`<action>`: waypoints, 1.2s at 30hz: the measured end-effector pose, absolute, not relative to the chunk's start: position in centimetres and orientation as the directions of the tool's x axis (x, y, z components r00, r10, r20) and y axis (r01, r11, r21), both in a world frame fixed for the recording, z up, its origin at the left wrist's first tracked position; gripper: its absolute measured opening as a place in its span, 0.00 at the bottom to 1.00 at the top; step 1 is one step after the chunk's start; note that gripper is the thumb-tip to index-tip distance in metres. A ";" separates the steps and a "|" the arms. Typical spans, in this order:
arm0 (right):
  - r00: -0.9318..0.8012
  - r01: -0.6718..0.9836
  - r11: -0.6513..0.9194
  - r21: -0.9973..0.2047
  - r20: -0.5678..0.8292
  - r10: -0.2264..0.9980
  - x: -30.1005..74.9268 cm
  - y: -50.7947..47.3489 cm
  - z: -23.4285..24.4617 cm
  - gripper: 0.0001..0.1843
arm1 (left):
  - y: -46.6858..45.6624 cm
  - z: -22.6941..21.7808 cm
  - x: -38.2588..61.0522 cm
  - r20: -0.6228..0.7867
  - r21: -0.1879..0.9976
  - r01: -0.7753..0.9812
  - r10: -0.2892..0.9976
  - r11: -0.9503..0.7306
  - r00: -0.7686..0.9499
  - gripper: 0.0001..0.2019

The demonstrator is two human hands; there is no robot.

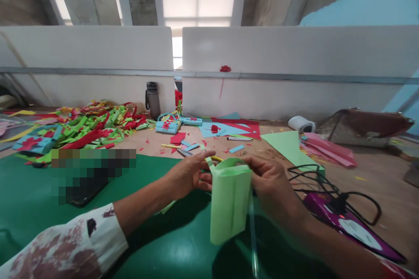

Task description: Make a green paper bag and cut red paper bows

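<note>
A light green paper bag (pixel 230 202) with a thin paper handle is held upright above a dark green mat (pixel 157 244). My left hand (pixel 186 174) pinches the bag's left top edge by the handle. My right hand (pixel 271 178) grips the right top edge, fingers closed. A thin clear stick (pixel 253 235) hangs down by the bag's right side; I cannot tell which hand holds it.
A heap of green, red and blue paper strips (pixel 81 126) lies at the left. Small blue paper baskets (pixel 168 124), a grey bottle (pixel 152 99), coloured sheets (pixel 288 146), a tape roll (pixel 301 124), a purple glue gun with black cord (pixel 340 216) and a brown bag (pixel 363 126) surround the mat.
</note>
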State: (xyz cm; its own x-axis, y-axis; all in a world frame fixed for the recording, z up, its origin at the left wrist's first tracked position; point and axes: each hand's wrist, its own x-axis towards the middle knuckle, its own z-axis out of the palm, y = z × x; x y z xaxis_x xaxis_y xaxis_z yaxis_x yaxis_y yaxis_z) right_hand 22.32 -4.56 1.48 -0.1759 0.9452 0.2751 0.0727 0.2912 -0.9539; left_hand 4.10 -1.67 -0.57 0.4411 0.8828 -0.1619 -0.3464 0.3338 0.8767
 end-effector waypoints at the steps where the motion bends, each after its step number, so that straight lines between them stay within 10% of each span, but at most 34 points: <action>1: -0.185 0.146 0.309 -0.940 0.280 0.942 22.2 -4.4 1.2 0.10 | -1.8 -0.3 4.1 -0.138 0.891 -0.350 0.907 0.289 0.397 0.19; 19: -0.233 0.383 0.478 -0.790 0.419 0.878 21.6 -3.6 -0.3 0.09 | -3.6 2.4 3.5 0.119 0.989 -0.124 0.940 -0.083 0.319 0.15; 36: -0.227 0.396 0.674 -0.624 0.644 0.730 21.3 -4.2 -0.7 0.07 | -4.1 3.1 4.4 0.015 0.967 0.247 0.981 -0.063 0.195 0.11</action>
State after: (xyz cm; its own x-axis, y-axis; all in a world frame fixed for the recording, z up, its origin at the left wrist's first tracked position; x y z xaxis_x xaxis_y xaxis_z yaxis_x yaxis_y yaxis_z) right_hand 21.30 -4.15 -0.69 -0.2273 0.7302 0.6443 0.3962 0.6737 -0.6238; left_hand 4.35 -4.08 3.15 0.1946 0.9808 0.0147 0.2467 -0.0634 0.9670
